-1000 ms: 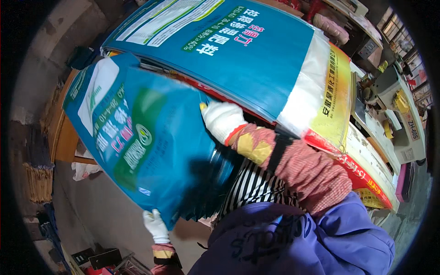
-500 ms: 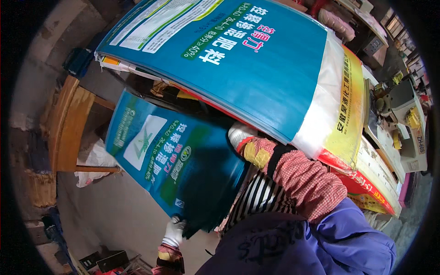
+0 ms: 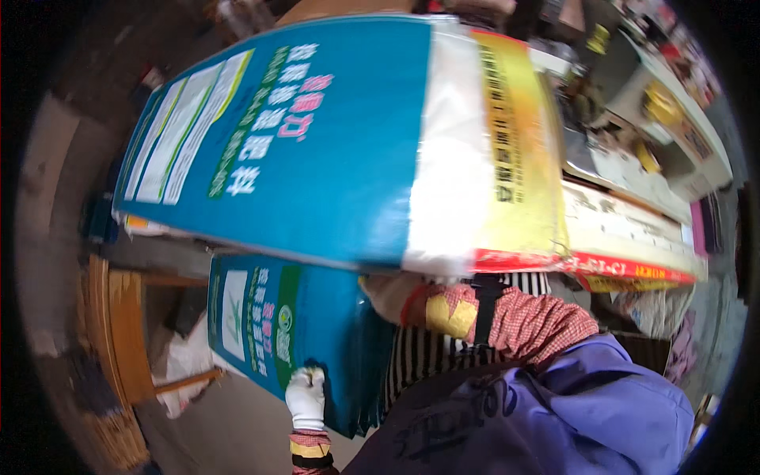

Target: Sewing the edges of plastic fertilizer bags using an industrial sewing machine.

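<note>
A teal printed plastic bag slants down in front of me, its upper part hidden under the overhang of a large stack of flat bags. My left hand, in a white glove, is closed on the hanging bag's lower left edge, which bunches darkly at the fingers. At the bag's upper right, just beneath the stack's front edge, my right hand touches it. That glove is blurred and its fingers are partly hidden, so its grip cannot be made out. Both cuffs have yellow tape and black straps.
A sewing machine with a pale table stands to the right. Yellow and red printed sacking covers the stack's right end. At left are a wooden frame and a white plastic sack. Striped cloth lies near my lap.
The view has turned, so the stack appears lower and further left. My left hand has come up and nearer the right hand, and the held bag hangs steeper, more of it under the stack's edge.
</note>
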A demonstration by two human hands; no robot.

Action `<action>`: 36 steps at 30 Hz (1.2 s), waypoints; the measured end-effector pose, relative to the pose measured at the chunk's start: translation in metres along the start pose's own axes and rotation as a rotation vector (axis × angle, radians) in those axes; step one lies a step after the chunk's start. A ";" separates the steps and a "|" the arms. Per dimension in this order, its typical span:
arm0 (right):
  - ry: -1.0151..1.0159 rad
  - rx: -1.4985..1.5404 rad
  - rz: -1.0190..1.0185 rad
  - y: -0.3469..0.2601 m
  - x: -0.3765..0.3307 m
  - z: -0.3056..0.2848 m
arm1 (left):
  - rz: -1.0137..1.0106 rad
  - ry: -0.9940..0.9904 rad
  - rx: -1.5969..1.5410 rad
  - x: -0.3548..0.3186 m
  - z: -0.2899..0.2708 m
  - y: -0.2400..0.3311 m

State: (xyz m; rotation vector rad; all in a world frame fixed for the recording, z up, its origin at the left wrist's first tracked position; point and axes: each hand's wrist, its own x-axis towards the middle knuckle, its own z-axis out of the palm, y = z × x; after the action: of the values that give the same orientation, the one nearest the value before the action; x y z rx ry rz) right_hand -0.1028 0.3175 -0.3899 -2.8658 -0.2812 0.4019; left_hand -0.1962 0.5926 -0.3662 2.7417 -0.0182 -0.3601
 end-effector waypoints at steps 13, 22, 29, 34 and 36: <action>-0.080 0.613 -0.605 0.062 -0.119 -0.129 | 0.920 0.284 0.021 0.135 -0.056 0.329; 0.624 1.772 0.250 0.130 -0.123 -0.171 | 0.982 0.213 0.076 0.092 -0.067 0.333; 0.651 1.876 0.373 0.130 -0.122 -0.178 | 0.921 0.267 0.014 0.146 -0.065 0.347; 0.514 1.834 0.339 0.137 -0.116 -0.179 | 0.946 0.181 0.008 0.116 -0.083 0.324; 0.414 1.721 0.369 0.136 -0.097 -0.183 | 1.063 0.234 0.043 0.110 -0.085 0.317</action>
State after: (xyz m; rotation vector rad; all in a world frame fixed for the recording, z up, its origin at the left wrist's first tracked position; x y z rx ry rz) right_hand -0.1198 0.1296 -0.2293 -1.1972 0.4747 -0.0018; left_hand -0.0568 0.3218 -0.2013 2.3634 -1.3373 0.2608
